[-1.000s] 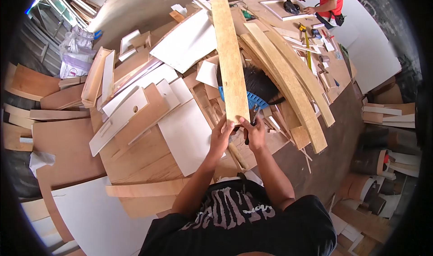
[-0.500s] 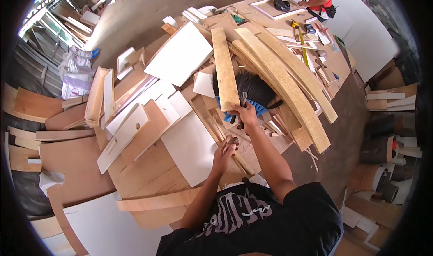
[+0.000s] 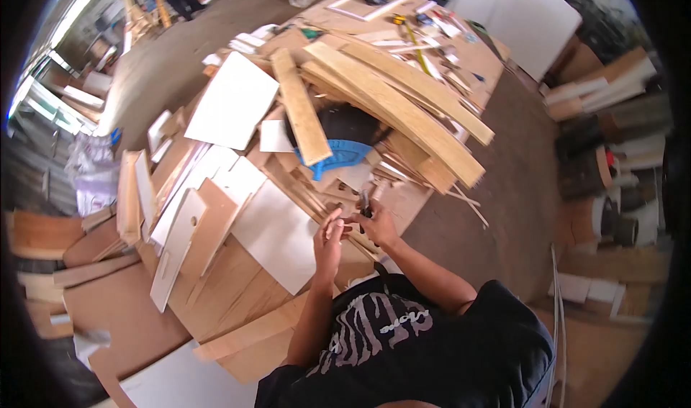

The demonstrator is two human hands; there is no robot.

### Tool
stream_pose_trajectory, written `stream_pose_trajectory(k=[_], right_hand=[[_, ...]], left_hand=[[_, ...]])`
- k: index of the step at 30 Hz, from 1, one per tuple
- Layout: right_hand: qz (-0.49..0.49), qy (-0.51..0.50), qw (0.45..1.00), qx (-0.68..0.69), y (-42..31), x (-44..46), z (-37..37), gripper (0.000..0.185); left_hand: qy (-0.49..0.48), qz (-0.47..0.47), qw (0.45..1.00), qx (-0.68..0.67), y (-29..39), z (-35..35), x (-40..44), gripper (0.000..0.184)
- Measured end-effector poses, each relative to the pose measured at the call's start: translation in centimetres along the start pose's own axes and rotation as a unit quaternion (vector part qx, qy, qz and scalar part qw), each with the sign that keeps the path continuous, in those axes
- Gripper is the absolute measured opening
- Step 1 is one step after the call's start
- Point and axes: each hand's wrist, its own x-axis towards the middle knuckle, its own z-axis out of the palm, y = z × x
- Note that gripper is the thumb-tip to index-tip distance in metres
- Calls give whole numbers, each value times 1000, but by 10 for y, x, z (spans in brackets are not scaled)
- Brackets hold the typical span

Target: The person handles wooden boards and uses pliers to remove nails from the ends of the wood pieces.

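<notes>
Head view: right fingers (image 3: 368, 224) grip a slender, dark-handled tool (image 3: 366, 206).

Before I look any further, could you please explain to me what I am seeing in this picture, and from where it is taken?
There is no machine here, only a person's two bare hands. The view comes from a camera worn on the head, looking forward and down, so the wearer's black printed shirt appears below. The right hand has its fingers around a dark, slim hand tool; its exact kind is unclear. The left hand is close beside it; I cannot tell whether it holds anything small. On the brown wooden worktable lie long, pale wooden boards, a white rectangular panel and a blue plastic piece with black bristles.
</notes>
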Motion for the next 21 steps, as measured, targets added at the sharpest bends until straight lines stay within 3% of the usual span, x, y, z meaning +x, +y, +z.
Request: stream_pose_trajectory(k=[4, 6, 8, 9, 12, 15, 21], right_hand=[[5, -16, 1000, 0, 5, -59, -40, 27], [26, 10, 999, 38, 18, -80, -58, 35], [101, 43, 984, 138, -17, -105, -86, 24], [76, 69, 986, 128, -17, -114, -98, 14], [75, 139, 972, 175, -22, -138, -132, 17], [74, 211, 949, 221, -13, -148, -168, 17], [105, 269, 914, 284, 16, -105, -244, 17]], left_hand=[[-27, 20, 999, -5, -13, 20, -16, 39], [-48, 14, 999, -12, -27, 32, -22, 38], [-68, 5, 997, -21, -37, 44, -28, 38], [-83, -5, 996, -24, -40, 53, -32, 36], [-114, -18, 993, -31, -46, 82, -36, 35], [-160, 18, 987, 3, -39, 114, -29, 35], [-110, 91, 989, 35, -18, 178, 10, 36]])
